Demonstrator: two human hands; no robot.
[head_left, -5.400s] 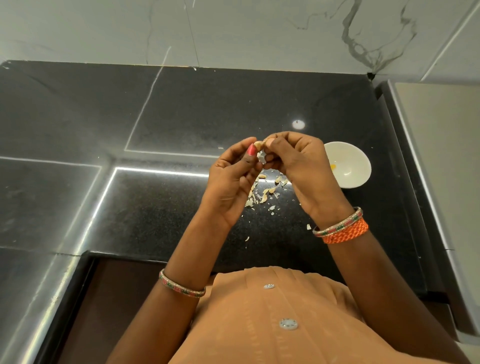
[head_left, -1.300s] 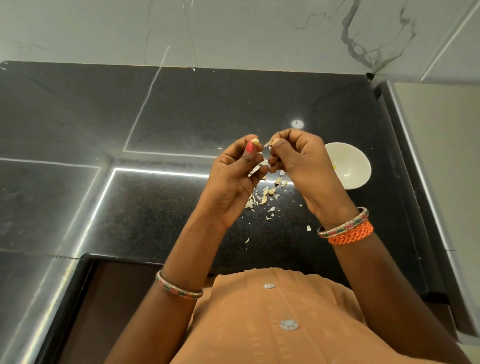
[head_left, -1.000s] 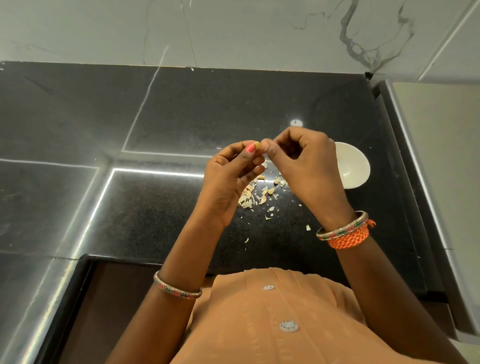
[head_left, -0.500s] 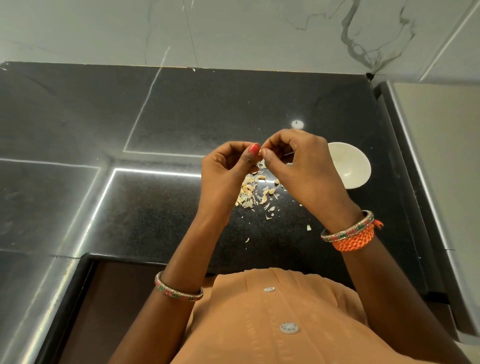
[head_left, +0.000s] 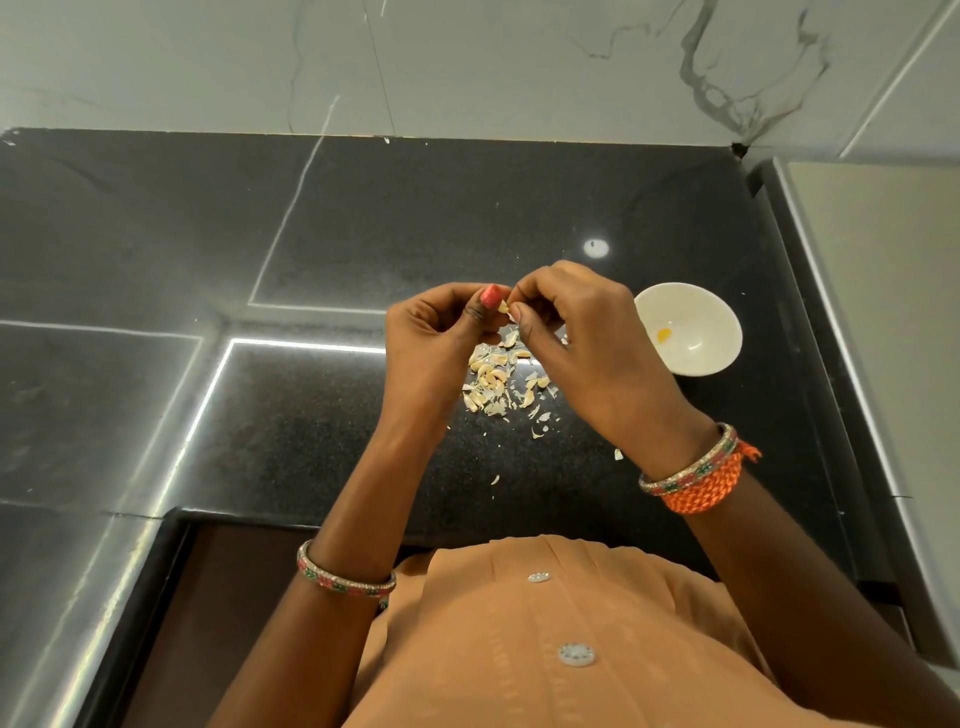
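Head view looks down on my two hands, close together above the counter (head_left: 311, 415). My left hand (head_left: 436, 338) pinches a small garlic clove (head_left: 503, 307) between thumb and fingers. My right hand (head_left: 576, 332) pinches its tip, I think to pull the skin off. I hold them over the pile of cloves and skins (head_left: 493, 382) just below, so the bits fall there. The white bowl (head_left: 711, 312) stands right of my right hand, probably for peeled cloves.

Glossy stone, papery peels

The tabletop (head_left: 415, 208) is polished black speckled stone; the wall (head_left: 519, 67) at 12 o'clock is glossy veined marble. The bowl (head_left: 719, 317) at 3 o'clock is smooth, shiny white. The peels (head_left: 491, 387) look dry and papery, the clove (head_left: 503, 307) smooth, the shirt (head_left: 493, 665) matt cloth.
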